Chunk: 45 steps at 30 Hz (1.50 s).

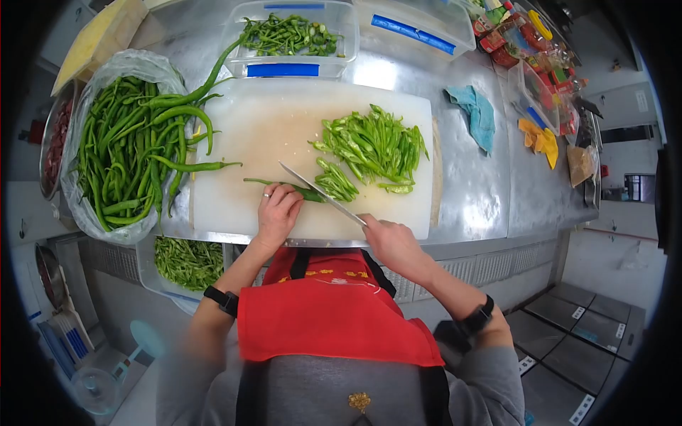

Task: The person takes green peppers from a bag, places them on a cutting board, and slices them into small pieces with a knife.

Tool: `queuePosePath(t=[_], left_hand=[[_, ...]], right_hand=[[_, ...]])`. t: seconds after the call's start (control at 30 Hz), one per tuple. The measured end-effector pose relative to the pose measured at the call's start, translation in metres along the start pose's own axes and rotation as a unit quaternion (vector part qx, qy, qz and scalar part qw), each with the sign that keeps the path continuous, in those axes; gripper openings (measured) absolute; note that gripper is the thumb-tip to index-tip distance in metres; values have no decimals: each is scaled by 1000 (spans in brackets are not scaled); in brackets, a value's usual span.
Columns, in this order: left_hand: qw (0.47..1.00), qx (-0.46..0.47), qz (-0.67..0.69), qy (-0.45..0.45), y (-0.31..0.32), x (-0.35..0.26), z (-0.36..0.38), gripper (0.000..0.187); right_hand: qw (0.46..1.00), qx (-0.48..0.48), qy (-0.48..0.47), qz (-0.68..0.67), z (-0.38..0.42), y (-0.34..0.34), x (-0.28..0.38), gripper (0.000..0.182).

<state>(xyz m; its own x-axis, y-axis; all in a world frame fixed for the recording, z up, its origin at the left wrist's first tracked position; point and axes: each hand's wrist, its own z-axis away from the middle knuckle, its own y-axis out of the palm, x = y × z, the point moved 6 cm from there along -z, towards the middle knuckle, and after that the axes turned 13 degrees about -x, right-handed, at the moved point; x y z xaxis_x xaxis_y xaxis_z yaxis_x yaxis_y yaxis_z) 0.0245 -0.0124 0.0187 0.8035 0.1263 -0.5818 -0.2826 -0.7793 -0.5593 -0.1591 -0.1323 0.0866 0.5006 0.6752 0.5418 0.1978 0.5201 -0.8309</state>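
My left hand, a ring on one finger, presses a long green pepper against the white cutting board. The fingers are bent over the pepper near the board's front edge. My right hand is closed round the handle of a kitchen knife, whose blade slants up and left across the pepper beside my left fingertips. Just past the blade lies a small group of fresh slices. Further right on the board is a larger heap of sliced green pepper.
A clear plastic bag of whole green peppers stands left, some hanging over the board. Behind are a clear bin holding pepper stems and another bin. A blue cloth lies right. Below left, a tub holds shredded greens.
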Motion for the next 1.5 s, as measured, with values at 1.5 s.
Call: queuePosePath(t=[1.5], left_hand=[[996,18,56,-63,-11,10,4,16]], right_hand=[[999,-27,-41,1,-8,14,1,24]])
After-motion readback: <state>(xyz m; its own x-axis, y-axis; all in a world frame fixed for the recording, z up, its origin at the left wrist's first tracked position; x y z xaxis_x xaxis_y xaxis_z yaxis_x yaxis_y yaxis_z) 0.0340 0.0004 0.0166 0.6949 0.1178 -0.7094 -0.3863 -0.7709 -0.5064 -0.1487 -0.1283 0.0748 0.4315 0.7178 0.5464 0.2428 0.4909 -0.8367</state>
